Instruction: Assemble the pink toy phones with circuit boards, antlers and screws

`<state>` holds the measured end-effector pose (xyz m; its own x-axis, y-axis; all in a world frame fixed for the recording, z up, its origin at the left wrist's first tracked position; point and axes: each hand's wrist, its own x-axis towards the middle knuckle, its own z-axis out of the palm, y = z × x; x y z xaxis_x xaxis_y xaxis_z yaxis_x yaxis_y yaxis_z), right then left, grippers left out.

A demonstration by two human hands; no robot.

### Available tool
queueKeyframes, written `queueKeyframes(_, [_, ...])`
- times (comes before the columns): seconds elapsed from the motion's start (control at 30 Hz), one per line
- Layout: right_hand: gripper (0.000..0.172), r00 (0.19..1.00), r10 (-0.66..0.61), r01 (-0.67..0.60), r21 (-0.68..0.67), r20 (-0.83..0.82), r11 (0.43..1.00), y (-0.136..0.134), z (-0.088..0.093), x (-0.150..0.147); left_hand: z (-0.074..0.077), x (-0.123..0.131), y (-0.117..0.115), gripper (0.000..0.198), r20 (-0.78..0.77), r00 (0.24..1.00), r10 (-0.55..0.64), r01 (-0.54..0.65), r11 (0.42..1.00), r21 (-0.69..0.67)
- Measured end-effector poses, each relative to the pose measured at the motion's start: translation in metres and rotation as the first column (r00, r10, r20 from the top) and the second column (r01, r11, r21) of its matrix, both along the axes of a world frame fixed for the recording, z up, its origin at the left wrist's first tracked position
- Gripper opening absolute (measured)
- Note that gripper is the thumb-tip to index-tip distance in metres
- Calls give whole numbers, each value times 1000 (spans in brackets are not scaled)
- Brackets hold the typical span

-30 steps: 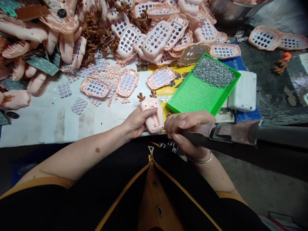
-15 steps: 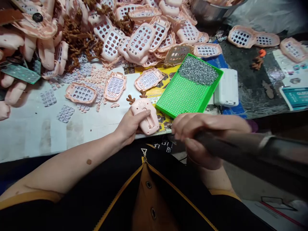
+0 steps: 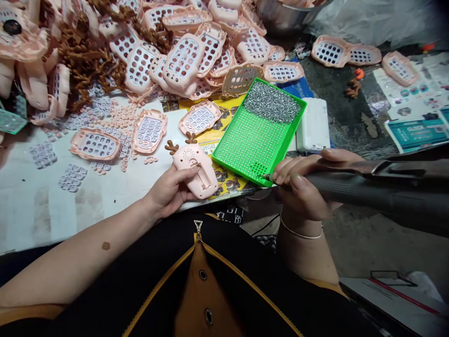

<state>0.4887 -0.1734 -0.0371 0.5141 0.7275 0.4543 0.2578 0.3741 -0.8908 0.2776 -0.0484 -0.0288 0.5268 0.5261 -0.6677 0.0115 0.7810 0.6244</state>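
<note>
White worktop stretches under our forearms. Our left hand is curled closed around a pink deer-shaped housing, with the fingers wrapped across its lower half and its antlers pointing to 11 o'clock. Our right hand is closed around the black barrel of an electric screwdriver, whose tip sits at the near corner of a green perforated tray, at about 3 o'clock from the housing. Loose screws heap at the tray's far end. A yellow printed sheet lies beneath the tray, and a white plastic case stands just beside it at 2 o'clock. Pink keypad shells and brown antlers pile up from 9 to 12 o'clock, with loose pale keypads nearby. The screwdriver's long body blocks our view of the floor at 3 o'clock.
</note>
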Motion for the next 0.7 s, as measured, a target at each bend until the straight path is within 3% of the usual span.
queueKeyframes(0.1, [39,1000,1,0,172,-5,985,5,2,-5,-1,0,1,39,-5,1000,29,-29,1000,-8])
queueKeyframes(0.3, [33,997,-15,4,128,81,992,8,1,-2,-4,2,3,37,14,993,114,-113,993,-19])
queueKeyframes(0.43, [32,994,7,-23,145,108,989,10,8,-4,2,4,2,34,3,990,141,-141,989,-49])
queueKeyframes(0.57, [7,999,-24,16,186,41,982,9,27,-22,9,6,-1,28,20,982,189,-187,978,-88])
queueKeyframes(0.7, [20,998,65,-60,152,-24,986,5,31,-47,6,7,-3,30,68,975,211,-204,974,-99])
